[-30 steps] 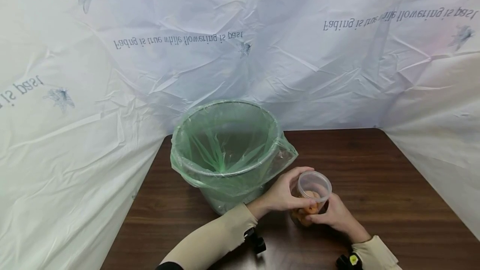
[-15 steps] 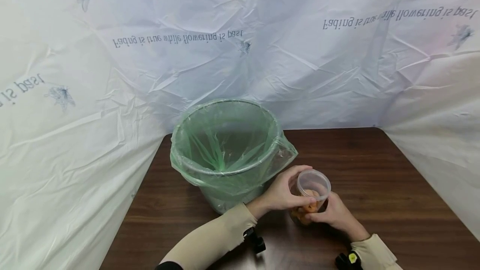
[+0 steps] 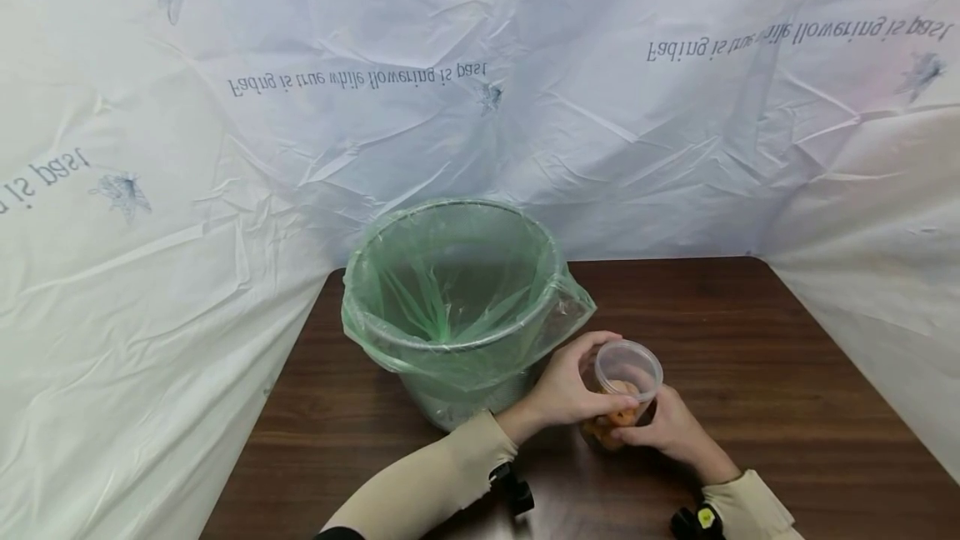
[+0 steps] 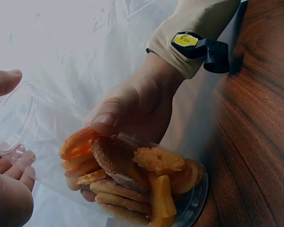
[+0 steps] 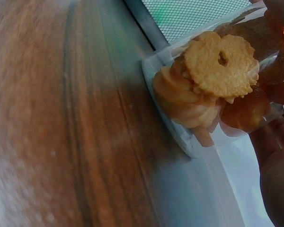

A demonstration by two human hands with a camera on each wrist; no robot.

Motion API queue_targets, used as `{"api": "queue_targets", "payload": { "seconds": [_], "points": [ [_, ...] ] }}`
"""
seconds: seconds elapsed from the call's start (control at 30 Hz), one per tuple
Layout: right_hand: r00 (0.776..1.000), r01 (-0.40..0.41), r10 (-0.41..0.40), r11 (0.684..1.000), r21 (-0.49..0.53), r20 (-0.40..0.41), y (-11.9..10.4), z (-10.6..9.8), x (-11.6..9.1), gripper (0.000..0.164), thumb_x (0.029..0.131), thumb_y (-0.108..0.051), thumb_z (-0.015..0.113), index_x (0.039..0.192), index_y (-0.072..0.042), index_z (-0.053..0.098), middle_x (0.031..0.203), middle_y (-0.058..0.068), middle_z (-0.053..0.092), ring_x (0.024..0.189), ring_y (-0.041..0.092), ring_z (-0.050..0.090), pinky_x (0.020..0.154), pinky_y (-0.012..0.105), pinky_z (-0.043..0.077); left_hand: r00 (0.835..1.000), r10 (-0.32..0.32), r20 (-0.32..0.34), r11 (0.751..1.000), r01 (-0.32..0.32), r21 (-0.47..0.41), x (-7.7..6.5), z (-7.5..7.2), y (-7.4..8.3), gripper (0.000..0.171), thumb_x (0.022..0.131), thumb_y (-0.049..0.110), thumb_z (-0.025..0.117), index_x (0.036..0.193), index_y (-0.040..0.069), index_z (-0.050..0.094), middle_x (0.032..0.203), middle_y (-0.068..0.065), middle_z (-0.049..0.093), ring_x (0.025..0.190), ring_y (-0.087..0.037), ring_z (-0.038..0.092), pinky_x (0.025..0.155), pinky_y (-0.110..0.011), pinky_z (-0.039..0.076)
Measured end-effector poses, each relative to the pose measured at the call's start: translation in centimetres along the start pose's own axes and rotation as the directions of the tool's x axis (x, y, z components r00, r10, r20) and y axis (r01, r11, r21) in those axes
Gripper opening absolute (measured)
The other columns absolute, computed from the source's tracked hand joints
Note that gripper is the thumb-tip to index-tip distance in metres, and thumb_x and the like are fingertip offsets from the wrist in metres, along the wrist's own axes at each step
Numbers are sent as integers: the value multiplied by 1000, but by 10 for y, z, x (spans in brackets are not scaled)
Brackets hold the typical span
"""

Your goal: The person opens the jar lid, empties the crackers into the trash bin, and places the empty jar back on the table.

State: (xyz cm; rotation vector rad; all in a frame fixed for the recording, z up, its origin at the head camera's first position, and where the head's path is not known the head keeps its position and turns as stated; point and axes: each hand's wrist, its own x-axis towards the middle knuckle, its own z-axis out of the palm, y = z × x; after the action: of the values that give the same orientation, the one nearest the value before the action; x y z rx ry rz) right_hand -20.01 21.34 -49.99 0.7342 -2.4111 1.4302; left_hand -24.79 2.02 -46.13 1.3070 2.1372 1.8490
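Note:
A clear plastic jar (image 3: pixel 630 359), round-mouthed and tilted a little, stands over the brown table at the right of the bin. Cookies (image 4: pixel 118 175) fill its lower part, golden and brown ones, one of them ring-shaped with a small hole. My left hand (image 3: pixel 568 386) grips the jar high up near its rim, thumb across the near side. Lower down, my right hand (image 3: pixel 672 430) holds the jar from the right, thumb against the wall. In the left wrist view the right thumb lies over the cookies. The far fingers of the right hand are partly hidden behind the jar.
A mesh bin (image 5: pixel 194 19) stands left of the jar, lined with a green plastic bag (image 3: pixel 457 369) folded over its rim. My left forearm passes in front of it. White printed sheeting (image 3: pixel 480 140) hangs around the dark wooden table (image 3: pixel 720 315).

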Motion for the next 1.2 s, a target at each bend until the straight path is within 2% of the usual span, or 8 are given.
{"api": "queue_targets", "payload": {
  "seconds": [0.33,0.57,0.83,1.07,1.2],
  "points": [
    [1000,1,-1,1000,5,3,1,1,0,74,60,2,89,124,9,54,110,-8,64,100,-2,58,87,9,43,998,-55,-35,998,54,-32,-2,3,1,68,73,12,86,131,14,50,120,-10,64,100,-24,66,85,-21,52],
    [1000,-5,5,1000,-17,1,-1,1,-2,70,61,1,89,122,7,56,109,-9,64,98,-4,57,85,11,44,998,-52,-44,998,51,-22,-3,6,1,67,73,14,86,129,16,49,118,-9,64,98,-20,67,82,-20,53],
    [1000,-25,25,1000,-15,3,32,4,-9,72,61,-1,90,125,-2,57,108,-10,65,96,-1,59,84,13,46,996,-45,-82,999,45,-4,-3,8,0,68,71,13,88,126,15,50,115,-7,65,96,-14,67,81,-20,53],
    [1000,-3,3,1000,13,13,35,3,-9,72,62,-2,90,126,-3,57,106,-7,67,96,1,60,83,14,47,996,-37,-85,999,39,26,-3,7,2,69,69,15,89,126,14,49,116,-6,64,99,-14,66,83,-20,52],
    [1000,-8,8,1000,-12,9,36,3,-9,73,61,0,90,125,-1,57,106,-8,66,96,-1,59,83,13,46,996,-54,-69,999,54,-6,-3,7,3,70,70,15,89,127,15,48,118,-8,63,102,-18,66,86,-23,52]
  ]
}}
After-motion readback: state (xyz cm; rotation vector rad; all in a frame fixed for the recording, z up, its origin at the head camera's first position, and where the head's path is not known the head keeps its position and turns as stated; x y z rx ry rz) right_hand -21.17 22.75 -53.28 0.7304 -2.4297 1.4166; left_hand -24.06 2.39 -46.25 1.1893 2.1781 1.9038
